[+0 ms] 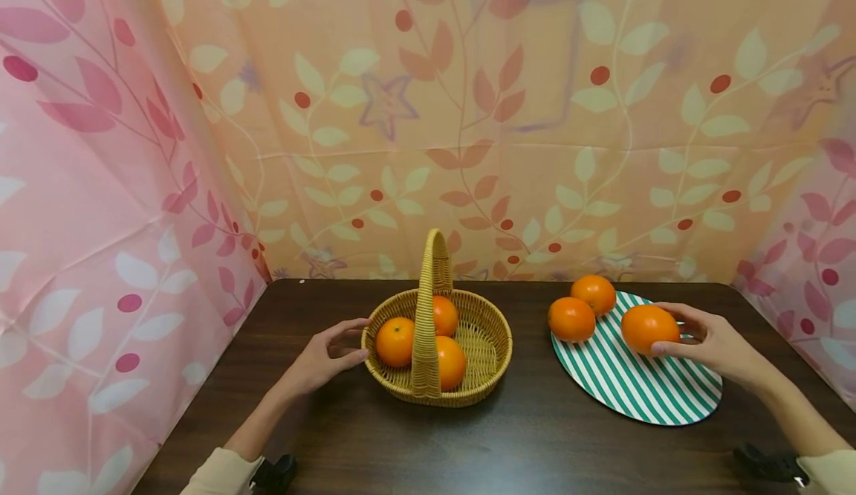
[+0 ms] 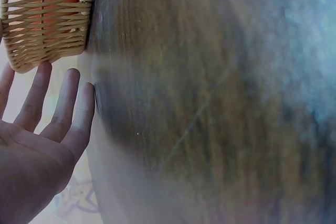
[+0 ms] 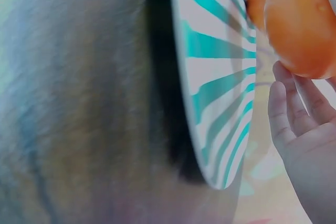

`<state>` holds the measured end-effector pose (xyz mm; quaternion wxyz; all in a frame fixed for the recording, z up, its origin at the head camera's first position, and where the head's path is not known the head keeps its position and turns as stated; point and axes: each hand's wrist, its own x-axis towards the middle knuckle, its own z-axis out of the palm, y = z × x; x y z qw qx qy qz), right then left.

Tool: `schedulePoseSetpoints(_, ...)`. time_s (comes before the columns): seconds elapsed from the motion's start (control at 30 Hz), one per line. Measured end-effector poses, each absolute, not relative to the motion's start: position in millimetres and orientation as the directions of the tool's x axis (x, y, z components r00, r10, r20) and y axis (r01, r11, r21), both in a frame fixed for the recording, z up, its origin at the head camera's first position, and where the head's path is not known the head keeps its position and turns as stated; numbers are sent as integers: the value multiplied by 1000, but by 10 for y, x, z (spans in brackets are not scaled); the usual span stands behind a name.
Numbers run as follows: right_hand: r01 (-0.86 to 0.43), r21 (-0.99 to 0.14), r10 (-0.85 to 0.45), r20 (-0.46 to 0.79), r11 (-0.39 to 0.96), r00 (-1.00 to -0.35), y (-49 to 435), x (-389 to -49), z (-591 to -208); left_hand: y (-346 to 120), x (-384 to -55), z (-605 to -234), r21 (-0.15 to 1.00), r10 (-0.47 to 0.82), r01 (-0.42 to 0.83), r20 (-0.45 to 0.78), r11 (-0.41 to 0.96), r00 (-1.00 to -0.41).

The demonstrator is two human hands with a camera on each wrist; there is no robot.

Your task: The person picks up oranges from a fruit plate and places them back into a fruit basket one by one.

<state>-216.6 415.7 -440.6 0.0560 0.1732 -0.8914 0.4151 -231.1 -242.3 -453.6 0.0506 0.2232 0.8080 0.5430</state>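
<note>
On the right, my right hand (image 1: 715, 343) grips an orange (image 1: 650, 329) between thumb and fingers, over the striped placemat (image 1: 662, 391). In the right wrist view the same orange (image 3: 302, 24) sits at the fingertips, with the placemat (image 3: 215, 98) beside it. My left hand (image 1: 321, 357) is at the left side of a wicker basket (image 1: 481, 383), fingers extended and tips at its rim. From the left wrist, the fingers (image 2: 64, 103) reach to the woven wall of the basket (image 2: 47, 30). Inside the basket are three oranges (image 1: 395, 343), partly hidden by its tall handle (image 1: 425, 316).
Two more oranges, a front one (image 1: 571, 319) and a back one (image 1: 594, 294), lie at the placemat's left edge. The dark wooden table (image 1: 468, 450) ends at a patterned cloth (image 1: 508, 123) behind, with pink cloth (image 1: 100, 257) along the left.
</note>
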Motion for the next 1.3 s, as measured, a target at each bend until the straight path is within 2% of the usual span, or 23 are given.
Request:
schedulePoseSetpoints(0.6, -421, -732, -293, 306, 535, -906, 3996, -2293, -4071, -2413, -2315, -4518, 902, 416, 317, 178, 295, -892)
schedulePoseSetpoints(0.83, -423, -740, -255, 337, 523, -906, 3786, -2352, -3994, -2424, -2308, -4524, 904, 420, 308, 166, 297, -892)
schedulePoseSetpoints(1.3, -491, -764, -352, 363, 418, -863, 3482, -2464, -4004, -2423, -2322, -4532, 908, 418, 301, 162, 292, -894)
